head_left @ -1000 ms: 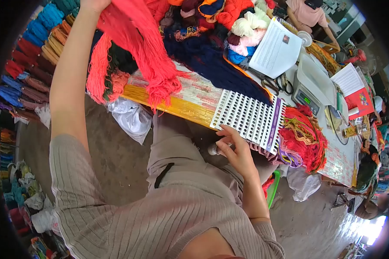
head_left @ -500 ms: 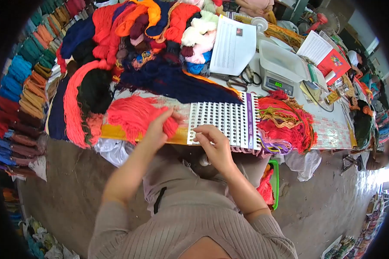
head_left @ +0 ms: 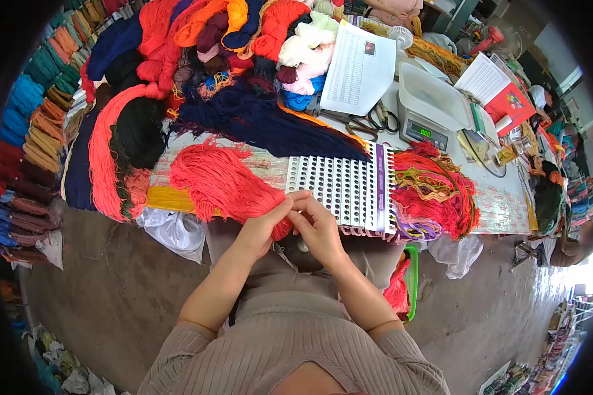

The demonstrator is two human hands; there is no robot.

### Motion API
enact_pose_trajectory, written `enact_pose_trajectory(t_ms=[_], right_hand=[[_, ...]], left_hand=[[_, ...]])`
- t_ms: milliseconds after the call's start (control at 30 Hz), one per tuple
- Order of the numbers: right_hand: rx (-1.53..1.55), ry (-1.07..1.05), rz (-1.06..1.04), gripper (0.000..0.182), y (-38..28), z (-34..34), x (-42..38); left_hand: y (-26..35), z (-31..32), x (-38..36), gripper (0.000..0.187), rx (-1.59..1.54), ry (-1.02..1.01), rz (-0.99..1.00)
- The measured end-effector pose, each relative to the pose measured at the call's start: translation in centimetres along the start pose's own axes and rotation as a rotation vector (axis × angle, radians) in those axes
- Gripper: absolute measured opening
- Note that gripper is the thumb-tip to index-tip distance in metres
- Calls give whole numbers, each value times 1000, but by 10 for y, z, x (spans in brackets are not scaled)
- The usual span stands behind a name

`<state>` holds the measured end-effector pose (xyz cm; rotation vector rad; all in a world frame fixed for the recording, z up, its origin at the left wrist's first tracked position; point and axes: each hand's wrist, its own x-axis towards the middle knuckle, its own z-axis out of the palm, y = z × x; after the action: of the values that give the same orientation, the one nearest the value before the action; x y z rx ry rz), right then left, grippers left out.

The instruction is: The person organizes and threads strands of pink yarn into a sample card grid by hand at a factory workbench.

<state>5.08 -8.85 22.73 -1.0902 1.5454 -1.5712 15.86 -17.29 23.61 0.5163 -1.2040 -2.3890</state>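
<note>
A bundle of coral-pink yarn lies on the table, its near end drawn to the front edge. My left hand is closed around that end, thumb and forefinger reaching right. Against its fingertips, my right hand is pinched; whatever is between its fingers is too small to make out. Just beyond both hands lies a white board punched with rows of holes, a purple strip along its right side. Mixed red, orange and purple strands hang at the board's right edge. Behind it stretches dark navy yarn.
At the back left are heaped skeins. Scissors, a printed sheet and a digital scale bearing a clear tub stand behind the board. A green basket sits below the table. Another person is across it.
My left hand has moved right and toward me, pulling the coral yarn's end along. My right hand has shifted slightly left and down, and the two hands now meet.
</note>
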Motion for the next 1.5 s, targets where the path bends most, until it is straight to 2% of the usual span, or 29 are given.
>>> enact_pose_trajectory(t_ms=[100, 200, 300, 367, 533, 600, 700, 800, 833, 933, 1200, 1500], right_hand=[[-52, -11, 1, 4, 4, -2, -2], [57, -14, 36, 6, 4, -4, -2], [79, -4, 57, 5, 4, -2, -3], [-67, -29, 16, 5, -2, 0, -4], [-39, -38, 4, 6, -1, -4, -5], [32, -19, 33, 6, 5, -5, -7], [346, -17, 282, 13, -9, -6, -9], [548, -46, 282, 14, -1, -8, -10], [587, -59, 278, 15, -1, -9, -11], [566, -52, 263, 16, 3, -8, -13], [544, -38, 234, 17, 7, -7, -15], [520, -7, 234, 18, 4, -7, -15]], left_hand=[[-4, -1, 0, 43, 25, 15, 20], [-2, -4, -2, 43, -107, -8, -17], [2, -2, -5, 42, -16, 22, 29], [-2, 2, -6, 42, 94, 18, 61], [-4, -3, -7, 41, -66, 15, 29], [-4, -5, -6, 40, -207, 63, -20], [-2, -9, -6, 36, -269, 108, -12], [-2, -6, -6, 28, -254, 204, 41], [1, -7, -7, 25, -282, 180, 41], [1, -5, -4, 30, -263, 253, 97], [-1, -12, -4, 32, -244, 180, 103], [1, -9, -5, 34, -36, 191, 111]])
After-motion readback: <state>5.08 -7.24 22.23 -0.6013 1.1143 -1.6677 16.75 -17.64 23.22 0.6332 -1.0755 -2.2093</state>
